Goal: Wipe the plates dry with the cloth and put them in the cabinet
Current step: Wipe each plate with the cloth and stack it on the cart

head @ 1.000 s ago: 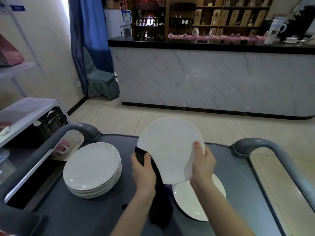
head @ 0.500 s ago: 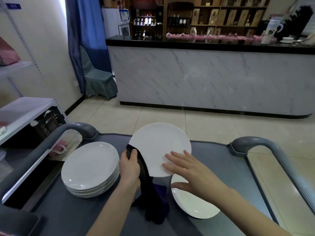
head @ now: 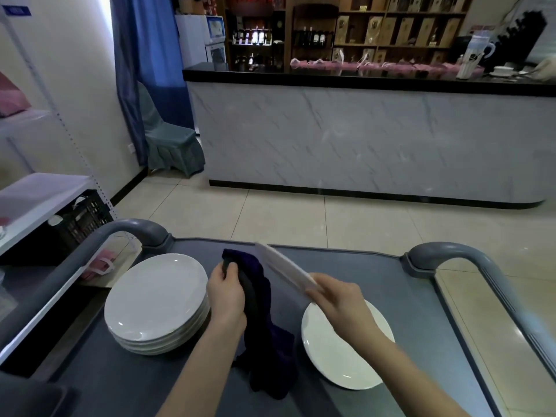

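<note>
Lower left of frame: stack of plates (head: 156, 299) on the grey cart (head: 421, 326). Just right of it, L hand (head: 225, 299) grips a bunched dark cloth (head: 270, 350), the rest hanging down to the cart btwn the stack & the lone plate. Centre: R hand (head: 340, 299) holds the held plate (head: 282, 267) by its near rim, tilted edge-on, close beside the cloth; can't tell if they touch. Lower right: lone plate (head: 331, 362) lies flat under the R wrist. Risks, imo: a one-hand rim grip on a maybe-wet plate could slip & drop it onto the lone plate, chipping both; the trailing cloth could snag the stack.
</note>
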